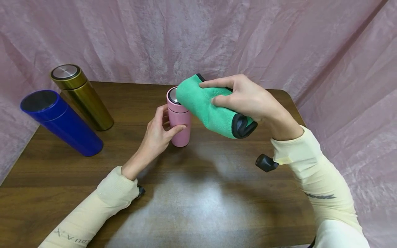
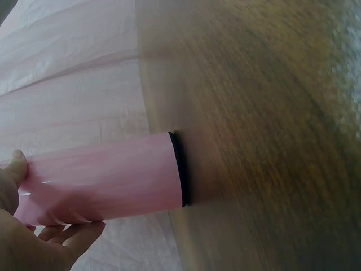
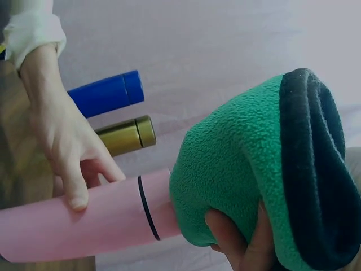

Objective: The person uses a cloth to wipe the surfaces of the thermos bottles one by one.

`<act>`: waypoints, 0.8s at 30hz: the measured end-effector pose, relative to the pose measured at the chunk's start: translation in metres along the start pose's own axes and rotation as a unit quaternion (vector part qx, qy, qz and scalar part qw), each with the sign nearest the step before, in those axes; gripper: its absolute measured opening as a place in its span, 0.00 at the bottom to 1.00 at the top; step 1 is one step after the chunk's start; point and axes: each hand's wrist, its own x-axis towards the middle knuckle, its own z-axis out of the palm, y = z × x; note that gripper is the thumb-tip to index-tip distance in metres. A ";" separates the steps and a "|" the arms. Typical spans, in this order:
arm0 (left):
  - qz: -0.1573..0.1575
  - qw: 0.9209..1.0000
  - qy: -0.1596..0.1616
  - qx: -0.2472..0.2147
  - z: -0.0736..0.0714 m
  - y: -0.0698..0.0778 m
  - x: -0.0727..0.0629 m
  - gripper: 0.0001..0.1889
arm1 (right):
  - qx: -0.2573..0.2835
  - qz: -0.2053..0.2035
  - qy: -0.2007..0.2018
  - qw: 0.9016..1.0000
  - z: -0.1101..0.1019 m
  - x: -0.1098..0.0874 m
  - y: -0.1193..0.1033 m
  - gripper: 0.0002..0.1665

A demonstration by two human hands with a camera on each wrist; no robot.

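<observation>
At twelve o'clock, my left hand (image 1: 156, 132) grips an upright pink bottle (image 1: 179, 119); my right hand (image 1: 248, 98) pinches a green cloth (image 1: 204, 106) over its lid (image 1: 173, 95). Blue bottle (image 1: 66, 127) and gold bottle (image 1: 90, 106) stand at nine o'clock.

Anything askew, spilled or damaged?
Nothing stands out. The pink bottle is upright in the left hand, with the green cloth in the right hand partly covering its lid. The blue bottle and gold bottle stand at left. No spill or damage shows; bright patch on table looks like glare.
</observation>
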 end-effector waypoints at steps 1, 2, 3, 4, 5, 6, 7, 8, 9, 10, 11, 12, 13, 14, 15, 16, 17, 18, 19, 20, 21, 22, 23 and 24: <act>-0.001 1.000 -0.001 0.001 0.000 0.000 0.000 0.39 | 0.002 -0.002 -0.001 1.000 0.001 0.000 -0.001 0.30; -0.002 1.000 -0.002 0.001 -0.001 0.001 0.000 0.39 | 0.004 -0.003 -0.003 1.000 0.001 0.000 -0.002 0.30; -0.003 1.000 -0.003 0.001 -0.001 0.001 0.000 0.39 | 0.004 -0.004 -0.005 1.000 0.002 0.001 -0.004 0.30; -0.004 1.000 -0.004 0.002 -0.001 0.002 -0.001 0.39 | 0.006 -0.005 -0.006 1.000 0.002 0.001 -0.005 0.30; -0.006 1.000 -0.005 0.002 -0.001 0.002 -0.001 0.39 | 0.006 -0.006 -0.007 1.000 0.002 0.002 -0.006 0.29; -0.006 1.000 -0.006 0.002 -0.001 0.002 -0.001 0.39 | 0.007 -0.010 -0.008 1.000 0.002 0.003 -0.007 0.29; -0.007 1.000 -0.007 0.000 -0.001 0.002 0.000 0.38 | 0.007 -0.014 -0.009 1.000 0.002 0.003 -0.007 0.29; -0.007 1.000 -0.008 -0.001 -0.001 0.003 0.000 0.38 | 0.005 -0.018 -0.010 1.000 0.002 0.004 -0.008 0.29; -0.007 1.000 -0.009 -0.003 -0.001 0.003 0.000 0.38 | 0.005 -0.022 -0.011 1.000 0.002 0.005 -0.009 0.29; -0.008 1.000 -0.011 -0.005 -0.001 0.003 0.000 0.38 | 0.005 -0.024 -0.012 1.000 0.003 0.006 -0.009 0.29; -0.009 1.000 -0.011 -0.008 -0.001 0.002 0.000 0.38 | 0.002 -0.029 -0.013 1.000 0.004 0.007 -0.010 0.29; -0.010 1.000 -0.012 -0.010 -0.001 0.002 0.000 0.38 | 0.002 -0.033 -0.014 0.999 0.004 0.008 -0.011 0.29; -0.011 1.000 -0.013 -0.013 -0.001 0.002 0.000 0.38 | 0.003 -0.034 -0.015 0.999 0.005 0.009 -0.013 0.29; -0.012 1.000 -0.013 -0.015 -0.001 0.002 0.000 0.37 | 0.003 -0.036 -0.016 0.999 0.006 0.011 -0.014 0.29; -0.012 1.000 -0.013 -0.016 -0.001 0.002 0.000 0.37 | 0.002 -0.038 -0.015 0.999 0.007 0.012 -0.015 0.30; -0.012 1.000 -0.012 -0.016 -0.002 0.002 0.000 0.37 | 0.000 -0.041 -0.015 0.999 0.008 0.014 -0.017 0.30; -0.012 1.000 -0.012 -0.018 -0.002 0.002 0.000 0.37 | -0.001 -0.044 -0.015 0.999 0.009 0.015 -0.018 0.30; -0.011 1.000 -0.012 -0.018 -0.002 0.002 0.000 0.37 | 0.002 -0.045 -0.014 0.999 0.010 0.017 -0.020 0.30; -0.011 1.000 -0.011 -0.018 -0.002 0.002 0.000 0.37 | 0.001 -0.046 -0.013 0.999 0.011 0.019 -0.021 0.30; -0.010 1.000 -0.012 -0.019 -0.002 0.002 -0.001 0.37 | 0.001 -0.049 -0.011 0.999 0.012 0.021 -0.021 0.31; -0.010 1.000 -0.013 -0.020 -0.002 0.002 -0.001 0.37 | 0.002 -0.050 -0.010 0.999 0.012 0.023 -0.022 0.31; -0.011 1.000 -0.014 -0.022 -0.002 0.001 -0.001 0.37 | 0.005 -0.050 -0.009 0.999 0.013 0.024 -0.022 0.31; -0.011 1.000 -0.015 -0.023 -0.002 0.001 -0.001 0.37 | 0.006 -0.050 -0.006 0.999 0.013 0.026 -0.022 0.31; -0.011 1.000 -0.016 -0.023 -0.002 0.001 -0.001 0.37 | 0.006 -0.051 -0.004 0.999 0.013 0.028 -0.022 0.31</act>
